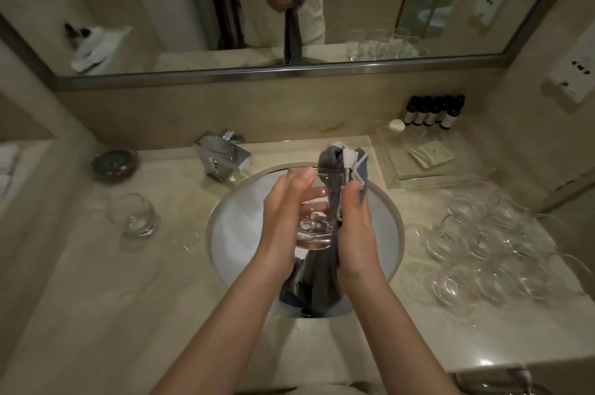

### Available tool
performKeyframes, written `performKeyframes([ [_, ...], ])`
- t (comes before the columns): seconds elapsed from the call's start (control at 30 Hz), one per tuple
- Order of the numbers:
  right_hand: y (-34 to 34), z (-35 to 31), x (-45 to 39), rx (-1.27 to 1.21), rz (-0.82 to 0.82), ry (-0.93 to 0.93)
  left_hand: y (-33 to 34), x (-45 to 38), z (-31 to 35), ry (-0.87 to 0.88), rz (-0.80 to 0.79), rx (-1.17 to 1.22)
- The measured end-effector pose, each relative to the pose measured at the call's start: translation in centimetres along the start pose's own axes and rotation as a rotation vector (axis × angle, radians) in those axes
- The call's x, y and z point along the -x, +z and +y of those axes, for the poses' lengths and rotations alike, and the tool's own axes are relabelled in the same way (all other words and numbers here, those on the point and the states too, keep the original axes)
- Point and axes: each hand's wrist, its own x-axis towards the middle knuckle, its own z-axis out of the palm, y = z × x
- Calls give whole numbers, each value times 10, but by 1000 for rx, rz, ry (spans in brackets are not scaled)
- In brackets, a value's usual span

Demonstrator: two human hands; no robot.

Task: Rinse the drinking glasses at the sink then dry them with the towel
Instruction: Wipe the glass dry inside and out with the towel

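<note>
**sinkside_sam:** So right now the glass (pixel 314 216) is up over the middle of the sink (pixel 391 201), not resting on anything. The left hand (pixel 286 217) is wrapped around its side, fingers curled over the wall, and the right hand (pixel 354 233) is gripping the grey towel (pixel 331 159), which is bunched up and stuffed partly into the glass mouth, with the rest hanging down into the basin.

**dishrack_dee:** How would you say it handles?

**sinkside_sam:** Thin clear wall and a thick base, so I'd guess bottom-heavy and pretty breakable. Probably slick too if it's wet (can't actually see water on it). I'd keep the hold low on the wall near that heavy base, not pinching the rim. The towel's soft and floppy, so it goes wherever you push it.

**dishrack_dee:** And the others?

**sinkside_sam:** One lone glass (pixel 135 216) sits toward the left side of the table (pixel 96 314). A big cluster of glasses (pixel 492 249) crowds the right side, touching each other, so I'd be careful setting anything down over there.
</note>
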Motion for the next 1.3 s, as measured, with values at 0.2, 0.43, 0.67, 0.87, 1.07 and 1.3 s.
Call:
performKeyframes([
  [0.2,10,10,8,70,19,22,-2,4,1,-17,125,-76],
  [0.43,17,4,9,124,28,-73,-3,15,-2,99,112,-79],
  [0.67,1,-7,10,-65,94,118,1,19,4,16,12,-116],
  [0.87,-13,-12,17,153,97,-73,19,35,-4,194,45,-221],
  [1.07,-18,-18,24,-26,150,-6,24,37,-10,96,-26,-82],
  [1.3,-43,-23,31,30,122,-34,38,51,-16,82,101,-307],
])
